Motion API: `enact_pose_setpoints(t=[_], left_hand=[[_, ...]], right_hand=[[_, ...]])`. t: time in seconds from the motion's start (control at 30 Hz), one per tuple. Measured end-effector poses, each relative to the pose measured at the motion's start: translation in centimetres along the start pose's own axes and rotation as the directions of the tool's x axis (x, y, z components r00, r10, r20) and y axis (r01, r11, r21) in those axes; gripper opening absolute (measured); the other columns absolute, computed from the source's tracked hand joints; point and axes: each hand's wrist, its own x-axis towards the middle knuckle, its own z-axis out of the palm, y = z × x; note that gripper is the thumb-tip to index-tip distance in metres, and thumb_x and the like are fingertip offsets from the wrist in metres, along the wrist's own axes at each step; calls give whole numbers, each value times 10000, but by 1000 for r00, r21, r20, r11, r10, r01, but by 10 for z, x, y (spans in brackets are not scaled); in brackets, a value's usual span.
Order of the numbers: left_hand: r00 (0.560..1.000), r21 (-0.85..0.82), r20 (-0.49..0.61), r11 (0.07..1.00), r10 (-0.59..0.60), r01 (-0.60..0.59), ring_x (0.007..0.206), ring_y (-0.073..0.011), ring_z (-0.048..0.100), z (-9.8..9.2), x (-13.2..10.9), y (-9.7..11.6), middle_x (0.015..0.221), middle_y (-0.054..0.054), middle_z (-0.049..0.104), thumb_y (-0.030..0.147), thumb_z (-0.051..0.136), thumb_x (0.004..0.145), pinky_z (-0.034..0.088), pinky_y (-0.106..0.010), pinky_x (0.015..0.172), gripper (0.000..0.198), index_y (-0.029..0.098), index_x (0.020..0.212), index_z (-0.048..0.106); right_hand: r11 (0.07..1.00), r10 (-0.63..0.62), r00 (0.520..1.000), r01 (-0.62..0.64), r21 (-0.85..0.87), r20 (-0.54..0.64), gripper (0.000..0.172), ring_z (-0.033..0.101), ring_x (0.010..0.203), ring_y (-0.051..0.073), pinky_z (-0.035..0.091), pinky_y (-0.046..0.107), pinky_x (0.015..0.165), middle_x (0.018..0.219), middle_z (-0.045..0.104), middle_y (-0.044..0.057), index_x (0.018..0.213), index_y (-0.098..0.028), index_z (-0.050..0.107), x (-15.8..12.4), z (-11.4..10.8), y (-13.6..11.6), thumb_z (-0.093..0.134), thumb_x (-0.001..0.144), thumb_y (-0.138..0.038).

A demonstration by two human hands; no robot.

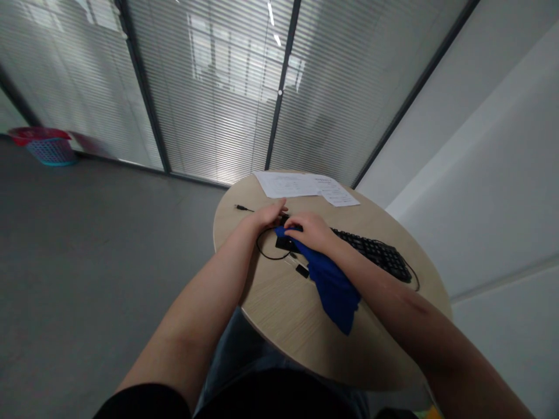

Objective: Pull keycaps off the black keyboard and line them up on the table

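Observation:
My right hand [311, 230] presses a blue cloth [334, 285] down on the left end of a black keyboard [375, 253] that lies on a round wooden table [279, 314]. The cloth trails from under that hand toward me. My left hand [266, 216] rests against the keyboard's left end, its fingers curled on the edge. A black cable [266, 251] loops on the table just below both hands, and its plug end [240, 207] lies to the left.
White paper sheets [305, 186] lie at the table's far edge. Glass walls with blinds stand behind. A red and blue basket [46, 145] sits on the grey floor far left. A white wall runs along the right.

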Motion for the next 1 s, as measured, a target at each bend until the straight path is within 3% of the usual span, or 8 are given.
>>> enact_pose_setpoints(t=[0.13, 0.4, 0.53, 0.67, 0.83, 1.0], left_hand=[[1000, -24, -26, 1000, -10, 10, 917, -261, 688, -2, -1, 2, 1445, -169, 593, 676, 163, 993, 490, -293, 590, 811, 122, 1439, 553], [999, -74, -35, 997, -6, 4, 866, -249, 685, -1, 4, -5, 1387, -182, 632, 656, 183, 1002, 470, -290, 550, 781, 114, 1407, 572], [999, -94, -33, 995, -28, 25, 863, -255, 685, -3, 8, -6, 1347, -181, 659, 650, 174, 1002, 468, -284, 547, 768, 138, 1393, 591], [999, -110, -44, 994, -32, 27, 868, -261, 691, -4, 11, -8, 1343, -178, 665, 655, 194, 998, 470, -282, 542, 755, 148, 1360, 622], [998, -133, -55, 991, -29, 21, 833, -257, 702, -4, 14, -11, 1295, -167, 696, 674, 228, 989, 470, -291, 532, 749, 158, 1339, 642], [994, -197, -109, 980, -30, 8, 777, -247, 709, -5, 5, -5, 1342, -142, 680, 678, 286, 978, 500, -322, 561, 712, 172, 1292, 676]], right_hand=[[999, -36, 993, 35, 19, 112, 311, 680, 1010, 236, 482, 360, 918, 1106, 758, 65, 1182, -234, 734, -17, -1, 12, 736, 871, -243], [977, -142, 977, 164, -137, 162, 250, 631, 985, 239, 460, 363, 900, 1024, 715, 82, 1176, -256, 746, -10, 11, -12, 678, 936, -266], [979, -20, 997, 35, -201, 77, 404, 584, 1062, 278, 447, 401, 936, 1100, 668, 106, 1227, -223, 688, -4, 21, -20, 769, 859, -367], [980, 87, 996, -79, -185, 34, 272, 591, 1021, 267, 443, 387, 911, 1034, 680, 84, 1050, -212, 681, -7, 28, -21, 766, 850, -375], [978, 132, 989, -120, -171, 62, 62, 616, 864, 227, 421, 321, 777, 887, 713, 33, 930, -241, 688, -16, 12, -17, 702, 883, -279], [966, 211, 974, -221, -131, -87, 124, 626, 809, 213, 418, 301, 726, 881, 723, 30, 959, -232, 700, -2, -6, 3, 607, 882, -202]])
